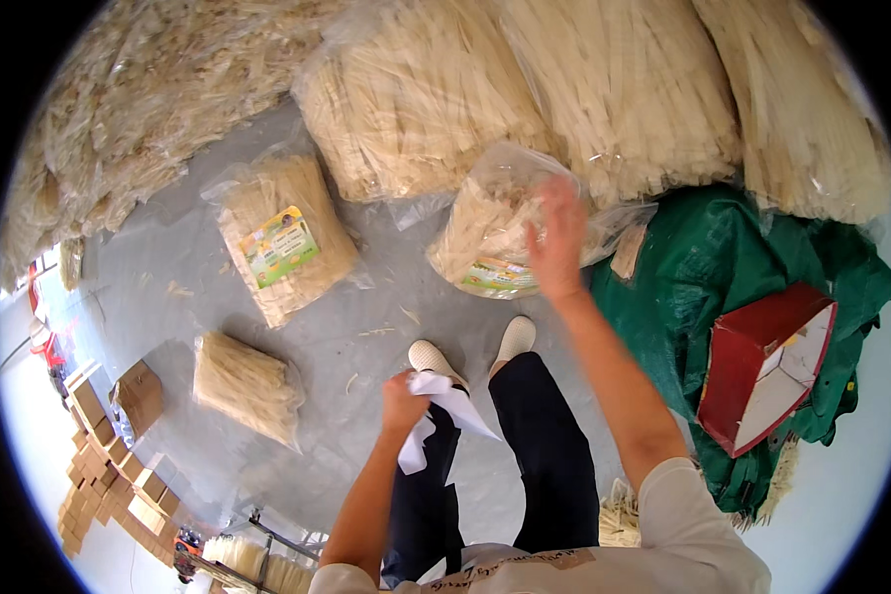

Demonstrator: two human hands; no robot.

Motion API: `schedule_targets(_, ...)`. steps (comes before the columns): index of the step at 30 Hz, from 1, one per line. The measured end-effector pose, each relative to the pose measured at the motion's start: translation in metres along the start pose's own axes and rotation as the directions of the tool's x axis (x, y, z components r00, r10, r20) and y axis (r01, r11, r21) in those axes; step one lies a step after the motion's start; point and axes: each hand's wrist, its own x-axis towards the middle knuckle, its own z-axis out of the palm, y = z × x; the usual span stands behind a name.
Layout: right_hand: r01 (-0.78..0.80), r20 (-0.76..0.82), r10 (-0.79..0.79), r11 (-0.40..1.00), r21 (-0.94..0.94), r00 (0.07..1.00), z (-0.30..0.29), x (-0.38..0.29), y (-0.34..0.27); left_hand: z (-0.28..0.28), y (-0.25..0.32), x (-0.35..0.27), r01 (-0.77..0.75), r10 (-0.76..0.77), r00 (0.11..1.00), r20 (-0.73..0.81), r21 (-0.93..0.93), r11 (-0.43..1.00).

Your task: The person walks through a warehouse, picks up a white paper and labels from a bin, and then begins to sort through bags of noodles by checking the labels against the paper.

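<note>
My left hand [407, 405] grips crumpled white sheets [453, 405], which look like paper, in front of my left leg. Blurred, my right hand [558, 241] is over a clear plastic bag of pale dried strips [482, 219], thumb apart from the fingers. Nothing shows in it; whether it touches the plastic I cannot tell. That bag rests on the floor, with a colourful printed label [499, 276] low on its near side. To its left lies another bag of strips [301, 208], with a green and yellow label [278, 246] on top.
A smaller bag of strips [245, 382] lies at left on the grey floor [341, 453]. Large bags [431, 96] line the far side. Green sheeting [676, 297] at right bears a red box [742, 334], its white inside showing. Cardboard boxes [100, 475] stand at lower left.
</note>
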Motion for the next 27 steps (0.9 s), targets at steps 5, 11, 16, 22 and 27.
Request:
schedule_targets(5, -0.263, 0.408, 0.265, 0.963, -0.063, 0.874, -0.032, 0.030, 0.071, -0.065, 0.012, -0.033, 0.044, -0.099, 0.961, -0.257, -0.210, 0.977)
schedule_targets(11, -0.151, 0.247, 0.185, 0.977, -0.150, 0.951, -0.023, -0.051, 0.043, -0.115, 0.007, -0.114, 0.132, -0.218, 0.953, -0.211, -0.358, 0.924)
schedule_targets(16, 0.075, 0.710, 0.010, 0.993, -0.089, 0.704, -0.056, -0.126, -0.060, -0.112, -0.029, -0.190, 0.231, -0.312, 0.907, -0.283, -0.284, 0.931)
schedule_targets(22, 0.279, 0.831, -0.198, 0.959, 0.053, 0.520, -0.052, -0.128, -0.177, -0.117, -0.075, -0.272, 0.369, -0.556, 0.779, -0.290, -0.504, 0.780)
schedule_targets(27, 0.467, 0.925, -0.317, 0.864, 0.189, 0.211, -0.027, -0.122, -0.284, -0.097, -0.107, -0.323, 0.311, -0.717, 0.633, -0.291, -0.753, 0.580)
